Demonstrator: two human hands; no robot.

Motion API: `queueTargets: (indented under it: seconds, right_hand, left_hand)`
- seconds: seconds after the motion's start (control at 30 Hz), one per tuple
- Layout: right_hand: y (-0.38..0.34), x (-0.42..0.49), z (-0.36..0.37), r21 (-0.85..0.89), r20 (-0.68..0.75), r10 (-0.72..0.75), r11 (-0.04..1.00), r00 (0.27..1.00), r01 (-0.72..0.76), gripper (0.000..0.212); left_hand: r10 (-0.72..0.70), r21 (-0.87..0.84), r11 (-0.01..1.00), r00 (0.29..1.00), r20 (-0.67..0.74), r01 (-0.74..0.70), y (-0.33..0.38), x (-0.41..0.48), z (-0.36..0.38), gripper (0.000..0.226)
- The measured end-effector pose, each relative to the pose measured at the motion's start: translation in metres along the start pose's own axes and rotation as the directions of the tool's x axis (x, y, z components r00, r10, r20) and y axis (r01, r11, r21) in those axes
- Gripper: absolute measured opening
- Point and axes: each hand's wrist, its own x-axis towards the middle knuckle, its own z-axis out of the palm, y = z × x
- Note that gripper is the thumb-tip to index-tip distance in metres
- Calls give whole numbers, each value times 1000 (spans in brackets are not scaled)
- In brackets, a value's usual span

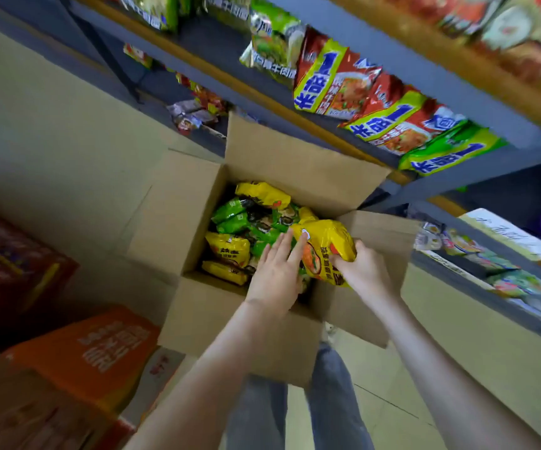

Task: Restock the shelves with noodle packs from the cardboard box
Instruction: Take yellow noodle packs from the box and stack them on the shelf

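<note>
along your right side the shelves (pixel 431 82) already carry rows of noodle packs (pixel 344 82), with some bare grey board further along, so you look partway through the job, not near its end. below them the cardboard box (pixel 236 332) stands open on the floor, flaps spread, and it holds plenty of green and yellow packs (pixel 243 219), so i'd judge many trips remain. one yellow pack (pixel 324 248) is raised at the box's right edge, not yet on any shelf. your right hand (pixel 363 271) has its fingers curled around that pack's lower end, grasping it. your left hand (pixel 272 277) lies with straight fingers against the pack's left side, steadying rather than gripping. underfoot is a pale tiled floor (pixel 457 336), with the box just in front of your jeans (pixel 327 401). to your left, a red carton (pixel 9 264) and an orange carton (pixel 93 355) sit near the box, and the aisle looks narrow.
</note>
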Motion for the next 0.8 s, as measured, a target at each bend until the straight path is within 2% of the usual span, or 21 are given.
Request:
queueTargets:
  seconds: [0.1,0.2,0.27,0.33,0.43,0.67,0.73,0.8]
  right_hand:
    - [-17,-49,-56,43,46,-40,998,998,38,29]
    - [-27,-91,-111,23,123,-94,996,988,92,20]
    - [-27,-118,-148,18,155,-145,989,977,144,22]
    - [-20,-141,-185,24,182,-193,981,964,191,22]
    - [3,-167,-232,55,196,-250,968,948,244,40]
    - [96,-223,-298,173,22,-326,932,945,318,48]
    - [128,-239,-316,206,-70,-359,908,931,365,41]
    - [159,-252,-335,169,-209,-373,897,904,409,51]
  left_hand:
    - [82,28,996,997,-17,-81,40,-27,-49,77]
    - [144,30,989,989,-32,-143,83,-51,-90,87]
    - [152,13,988,988,-21,-151,110,-61,-110,92]
    - [147,-17,989,989,32,-147,137,-70,-127,88]
    - [158,-161,976,985,70,-145,180,-85,-142,74]
    - [165,-228,958,985,-46,-172,291,-137,-109,55]
    - [170,-243,952,982,-80,-184,324,-149,-97,56]
    - [149,-280,943,981,-125,-179,358,-157,-87,55]
